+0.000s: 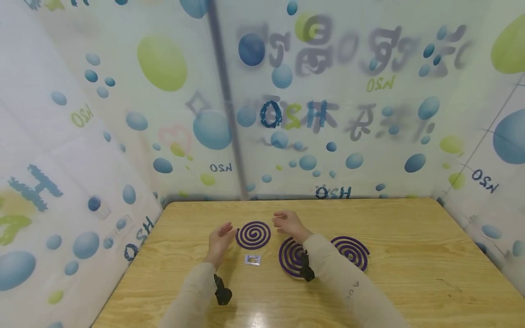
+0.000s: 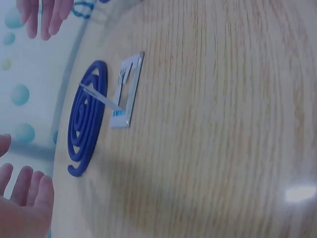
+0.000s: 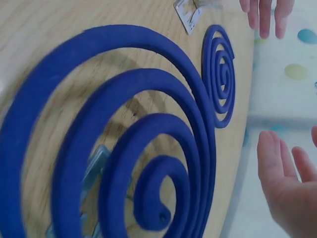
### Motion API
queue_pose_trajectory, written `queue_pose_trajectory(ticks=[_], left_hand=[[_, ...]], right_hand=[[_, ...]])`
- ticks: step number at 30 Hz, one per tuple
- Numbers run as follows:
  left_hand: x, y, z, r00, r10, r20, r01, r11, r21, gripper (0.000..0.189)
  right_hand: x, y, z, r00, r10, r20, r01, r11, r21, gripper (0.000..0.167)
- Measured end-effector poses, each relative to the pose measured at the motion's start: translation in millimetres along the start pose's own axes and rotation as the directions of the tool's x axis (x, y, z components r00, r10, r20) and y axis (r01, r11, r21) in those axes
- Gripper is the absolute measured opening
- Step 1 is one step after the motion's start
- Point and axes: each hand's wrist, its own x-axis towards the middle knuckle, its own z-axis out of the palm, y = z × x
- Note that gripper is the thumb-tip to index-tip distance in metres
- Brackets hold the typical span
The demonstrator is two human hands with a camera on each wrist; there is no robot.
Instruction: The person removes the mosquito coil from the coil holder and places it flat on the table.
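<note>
A purple mosquito coil [image 1: 259,246] lies flat on the wooden table between my two hands. My left hand [image 1: 220,243] is at its left edge with fingers relaxed and nothing in them. Beyond the coil's right edge, my right hand [image 1: 288,225] hovers with loosely bent, empty fingers. In front of this coil sits a small metal coil stand [image 2: 132,94], one thin prong bent up. A second coil [image 3: 131,34] appears raised, with metal showing through its gaps; my right wrist partly covers it in the head view. Farther right is a third coil [image 1: 366,253], partly hidden by my right sleeve.
The wooden table [image 1: 430,237] runs back to a printed curtain [image 1: 348,173] with coloured dots and lettering. Similar printed sheets hang at the left and right. Dark wrist cameras [image 1: 223,291] are strapped on both sleeves.
</note>
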Motion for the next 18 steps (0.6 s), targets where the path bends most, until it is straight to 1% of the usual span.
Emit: queue_pose_trajectory(ticks=[3, 5, 6, 7, 9, 12, 15, 18], left_hand=[[-2.7, 3.3, 2.8, 1.0, 0.027, 0.004, -0.027, 1.0, -0.01, 0.042], [-4.9, 5.9, 4.5, 0.999, 0.051, 0.017, -0.05, 0.999, -0.014, 0.042], [-6.1, 7.3, 5.3, 0.998, 0.062, 0.026, -0.062, 0.998, 0.0, 0.042], [-7.5, 9.0, 6.1, 0.997, 0.07, 0.04, -0.07, 0.997, 0.005, 0.042], [-10.8, 12.0, 7.5, 0.994, 0.077, 0.072, -0.079, 0.997, 0.022, 0.042], [-16.7, 15.8, 10.4, 0.987, 0.096, 0.13, -0.103, 0.994, 0.046, 0.043], [-22.0, 17.7, 14.6, 0.977, 0.11, 0.181, -0.119, 0.992, 0.039, 0.043], [-26.5, 17.5, 21.6, 0.964, 0.141, 0.225, -0.15, 0.988, 0.022, 0.043]], right_hand=[[-6.8, -2.9, -4.7, 0.999, -0.031, 0.023, 0.031, 1.0, -0.007, 0.037], [-10.9, -5.7, -8.3, 0.999, -0.037, 0.027, 0.037, 0.999, -0.011, 0.037], [-12.9, -7.2, -10.4, 0.999, -0.04, 0.03, 0.04, 0.999, -0.012, 0.036], [-13.8, -7.9, -11.7, 1.0, -0.021, 0.02, 0.022, 1.0, -0.016, 0.035], [-18.0, -9.5, -15.9, 0.999, -0.038, 0.029, 0.039, 0.999, -0.028, 0.035], [-26.9, -10.5, -22.5, 0.996, -0.055, 0.063, 0.058, 0.997, -0.048, 0.035], [-38.4, -11.3, -29.3, 0.992, -0.068, 0.105, 0.076, 0.995, -0.07, 0.036], [-48.5, -10.7, -37.5, 0.991, -0.063, 0.121, 0.074, 0.993, -0.088, 0.037]])
